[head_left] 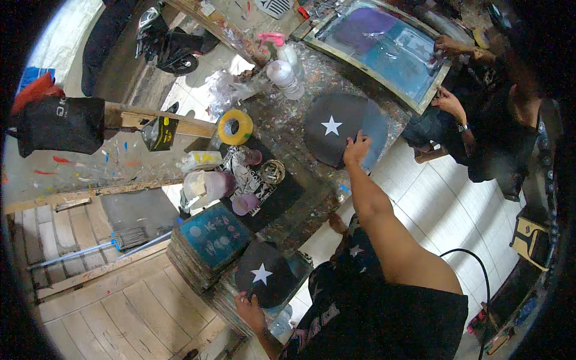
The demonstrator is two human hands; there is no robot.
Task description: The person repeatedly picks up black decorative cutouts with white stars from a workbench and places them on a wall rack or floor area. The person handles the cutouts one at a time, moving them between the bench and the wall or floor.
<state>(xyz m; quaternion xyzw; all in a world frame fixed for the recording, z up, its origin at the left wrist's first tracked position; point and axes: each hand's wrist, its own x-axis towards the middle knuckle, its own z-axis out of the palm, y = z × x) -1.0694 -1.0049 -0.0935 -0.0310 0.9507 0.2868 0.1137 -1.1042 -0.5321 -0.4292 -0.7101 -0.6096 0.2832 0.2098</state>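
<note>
My right hand (358,148) reaches across the paint-spotted table, fingers stretched onto the near right part of a dark rounded flat piece (321,123) with a white star. That piece lies on a larger bluish-grey round base. Lower down, my left hand (249,309) pinches the near edge of a second dark rounded piece (276,282), also printed with a white star. This one is over a stack of framed screens (204,273); whether it rests on them I cannot tell. At the far right, another person's two hands hold a wooden-framed printing screen (384,45) with blue and purple areas.
Left of the printed piece stand a roll of yellow tape (235,127), a white bottle (285,78), a pink-topped spray bottle (289,55) and a stained plastic tub (207,186). A small purple cup (244,204) and a round tin (273,172) sit nearby. A black cable (480,264) curves at right.
</note>
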